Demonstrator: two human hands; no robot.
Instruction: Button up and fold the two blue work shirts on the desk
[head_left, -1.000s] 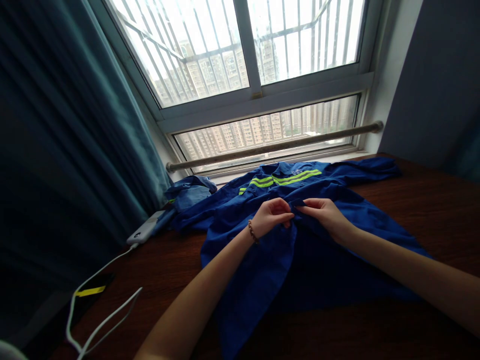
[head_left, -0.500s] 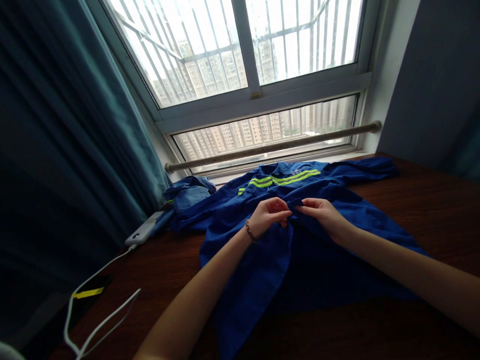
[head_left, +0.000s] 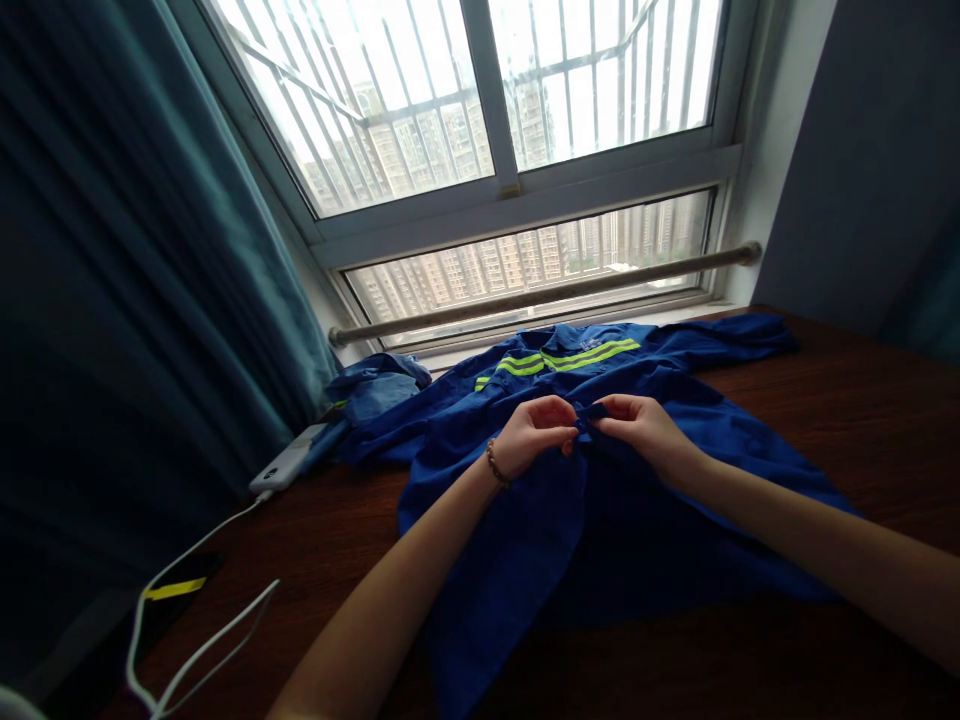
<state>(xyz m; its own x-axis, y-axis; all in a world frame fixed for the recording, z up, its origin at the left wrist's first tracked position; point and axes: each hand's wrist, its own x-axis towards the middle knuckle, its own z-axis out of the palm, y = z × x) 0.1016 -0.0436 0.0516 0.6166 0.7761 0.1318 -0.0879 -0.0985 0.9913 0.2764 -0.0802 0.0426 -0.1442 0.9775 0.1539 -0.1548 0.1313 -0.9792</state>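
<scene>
A blue work jacket with yellow-green and grey reflective stripes across its chest lies spread over the wooden table, collar toward the window. My left hand, a beaded bracelet at its wrist, pinches one front edge of the jacket between thumb and fingers. Close beside it, my right hand pinches the facing front edge. The cloth between the two hands is lifted and bunched. Any button or fastener there is too small and dark to make out. Below the hands the left front panel hangs in a loose fold.
Another folded blue garment lies at the left by the curtain. Near it is a white power bank with a white cable. A dark flat object with a yellow strip sits lower left. A rail crosses the window behind.
My fingertips have shifted slightly at the jacket's front edges, and the pinched cloth between them has turned a little. Everything else looks the same.
</scene>
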